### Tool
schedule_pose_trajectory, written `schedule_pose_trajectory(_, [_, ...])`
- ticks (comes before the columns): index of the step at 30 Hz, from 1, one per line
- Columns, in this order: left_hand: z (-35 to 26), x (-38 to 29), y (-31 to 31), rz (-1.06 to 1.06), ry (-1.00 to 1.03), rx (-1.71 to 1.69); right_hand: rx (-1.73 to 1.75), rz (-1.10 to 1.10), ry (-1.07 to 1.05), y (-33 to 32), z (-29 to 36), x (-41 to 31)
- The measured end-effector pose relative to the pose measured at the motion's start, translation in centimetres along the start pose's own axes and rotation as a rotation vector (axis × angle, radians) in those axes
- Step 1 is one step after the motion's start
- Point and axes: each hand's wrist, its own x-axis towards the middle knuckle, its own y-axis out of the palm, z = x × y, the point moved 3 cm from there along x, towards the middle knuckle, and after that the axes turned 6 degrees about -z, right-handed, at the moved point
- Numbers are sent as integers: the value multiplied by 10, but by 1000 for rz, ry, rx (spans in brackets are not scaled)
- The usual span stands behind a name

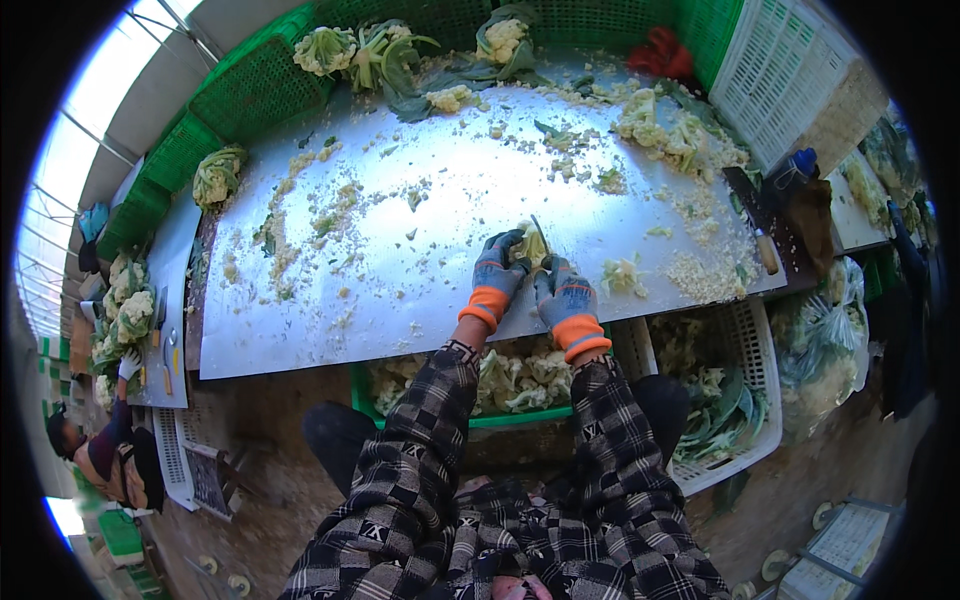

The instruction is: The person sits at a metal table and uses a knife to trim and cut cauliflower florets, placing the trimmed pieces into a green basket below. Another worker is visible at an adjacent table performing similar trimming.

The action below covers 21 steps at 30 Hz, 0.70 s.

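Observation:
My left hand [499, 266], in a grey work glove with an orange cuff, grips a small pale cauliflower piece [532, 247] above the near part of the metal-topped table [465, 187]. My right hand [568, 292], gloved alike, is closed on a knife, its handle hidden in the fist. The knife's thin dark blade [539, 231] points away from me and lies against the piece's right side. To the right of my right hand a cut floret [624, 276] rests on the tabletop. Below the table edge, a green crate [484, 421] of cauliflower florets stands between my knees.
Cauliflower heads [502, 39] and leaves lie at the back, before green crates [259, 82]. Another knife [766, 251] with a wooden handle rests at the right edge. A white basket [772, 427] holds leaves. At far left a person [112, 457] works at another table.

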Motion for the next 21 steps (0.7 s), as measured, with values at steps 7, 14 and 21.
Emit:
schedule_pose_trajectory(7, [-1,-2,-3,16,-28,-76,-114,118,55,5,0,4])
schedule_pose_trajectory(14, [27,1,-6,1,-23,-108,-173,223,75,10,13,6])
schedule_pose_trajectory(21, [27,2,-11,-50,0,148,-221,307,194,18,17,19])
